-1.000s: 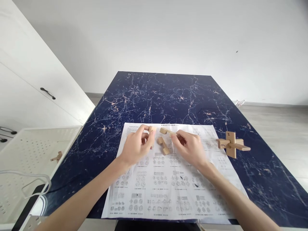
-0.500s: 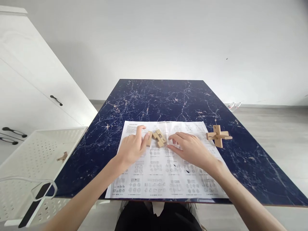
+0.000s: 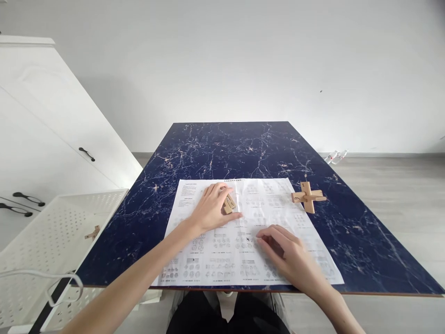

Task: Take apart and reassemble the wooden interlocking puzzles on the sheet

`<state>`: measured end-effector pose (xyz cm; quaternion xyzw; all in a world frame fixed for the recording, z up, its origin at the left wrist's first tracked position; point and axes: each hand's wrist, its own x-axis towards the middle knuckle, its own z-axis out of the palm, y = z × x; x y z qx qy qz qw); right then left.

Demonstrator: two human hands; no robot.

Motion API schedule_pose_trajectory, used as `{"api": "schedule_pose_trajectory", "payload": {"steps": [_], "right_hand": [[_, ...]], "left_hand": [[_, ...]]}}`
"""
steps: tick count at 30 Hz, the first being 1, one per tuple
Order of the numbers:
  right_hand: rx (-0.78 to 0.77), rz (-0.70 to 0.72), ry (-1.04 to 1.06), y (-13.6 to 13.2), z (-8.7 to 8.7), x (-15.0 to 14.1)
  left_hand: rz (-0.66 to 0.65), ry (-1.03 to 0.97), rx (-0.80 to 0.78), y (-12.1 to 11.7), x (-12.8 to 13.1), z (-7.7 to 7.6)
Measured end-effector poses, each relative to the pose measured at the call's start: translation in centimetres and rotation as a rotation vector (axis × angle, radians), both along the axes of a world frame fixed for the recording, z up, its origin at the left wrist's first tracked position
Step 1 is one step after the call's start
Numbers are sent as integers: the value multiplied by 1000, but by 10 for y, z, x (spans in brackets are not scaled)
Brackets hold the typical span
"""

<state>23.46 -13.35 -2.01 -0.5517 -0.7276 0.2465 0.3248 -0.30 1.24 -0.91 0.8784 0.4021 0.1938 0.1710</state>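
My left hand (image 3: 212, 209) curls over a small cluster of wooden puzzle pieces (image 3: 229, 203) lying on a printed instruction sheet (image 3: 264, 204); fingers and thumb close round the pieces. My right hand (image 3: 290, 256) rests lower on the sheet, fingers loosely bent, with nothing in it. An assembled wooden cross puzzle (image 3: 308, 196) stands at the sheet's right edge, apart from both hands.
The sheet lies on a dark blue marbled table (image 3: 236, 148). A white perforated basket (image 3: 45, 232) at the left holds one wooden piece (image 3: 92, 232). A white cabinet (image 3: 41, 134) stands behind it. Bottles (image 3: 335, 156) lie on the floor at the far right.
My left hand has closed over the loose wooden pieces. My right hand has let go and drawn back toward me along the sheet. The camera has pulled back.
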Motion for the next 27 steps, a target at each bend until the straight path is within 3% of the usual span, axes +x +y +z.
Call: {"api": "schedule_pose_trajectory", "payload": {"steps": [3,6,14,21,23,27], "right_hand": [[-23,-12,17,1,1,-1],[-50,-12,32,3,3,0],[-91,5,145,-14,17,21],[-20,-326,51,-18,30,72],[-49,-280,29,-14,27,74],[-143,-25,37,-6,16,56]], "left_hand": [[34,-9,22,6,5,-5],[71,-31,12,11,-5,-8],[314,-20,94,28,-79,-11],[359,-6,172,27,-122,-2],[376,9,145,22,-127,-2],[404,32,66,17,-128,0]]}}
